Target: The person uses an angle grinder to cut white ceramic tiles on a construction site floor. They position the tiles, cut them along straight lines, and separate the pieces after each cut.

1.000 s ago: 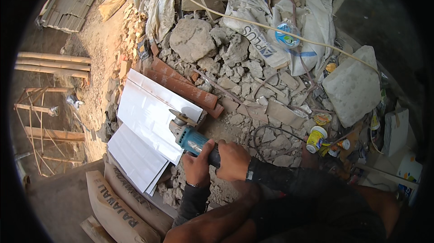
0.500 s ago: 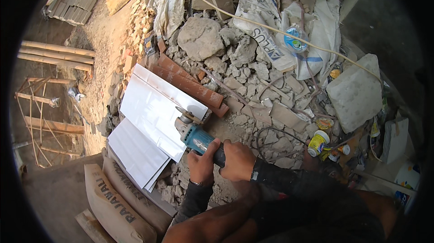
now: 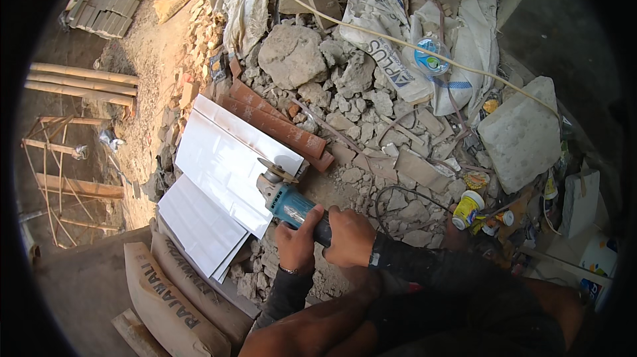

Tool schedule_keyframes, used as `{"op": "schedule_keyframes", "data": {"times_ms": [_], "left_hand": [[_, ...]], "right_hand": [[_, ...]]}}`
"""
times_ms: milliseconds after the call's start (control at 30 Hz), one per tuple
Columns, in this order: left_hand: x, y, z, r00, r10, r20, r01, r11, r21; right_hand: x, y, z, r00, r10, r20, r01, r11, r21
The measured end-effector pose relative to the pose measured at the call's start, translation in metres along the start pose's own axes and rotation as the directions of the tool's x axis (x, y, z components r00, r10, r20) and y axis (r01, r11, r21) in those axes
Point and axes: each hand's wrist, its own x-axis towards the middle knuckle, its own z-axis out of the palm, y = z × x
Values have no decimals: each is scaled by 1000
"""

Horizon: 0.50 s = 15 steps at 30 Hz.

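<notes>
A teal angle grinder is held in both hands over a glossy white tile. My left hand wraps around the grinder's body, with the thumb along its side. Behind it, my right hand is closed round the dark rear handle. The grinder's disc stands edge-on above the tile's right part; whether it touches the surface I cannot tell. A thin line runs along the tile near its far edge. More white tiles lie stacked just nearer and to the left.
Brown terracotta pieces lie beyond the tile. Broken concrete and rubble spread ahead and right, with a white sack, a pale cable and yellow cups. Brown paper sacks lie at the near left.
Both hands and the grinder hold almost the same place over the tile. The whole view has shifted very slightly.
</notes>
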Motion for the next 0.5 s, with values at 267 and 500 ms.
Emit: {"op": "schedule_keyframes", "data": {"times_ms": [267,500], "left_hand": [[0,-3,1,1000,-14,3,14,999,-32],[-2,-4,1,1000,-16,16,16,999,-43]], "right_hand": [[-2,-1,-3,1000,10,16,-10,1000,-3],[-6,0,-4,1000,-2,-15,3,1000,12]]}}
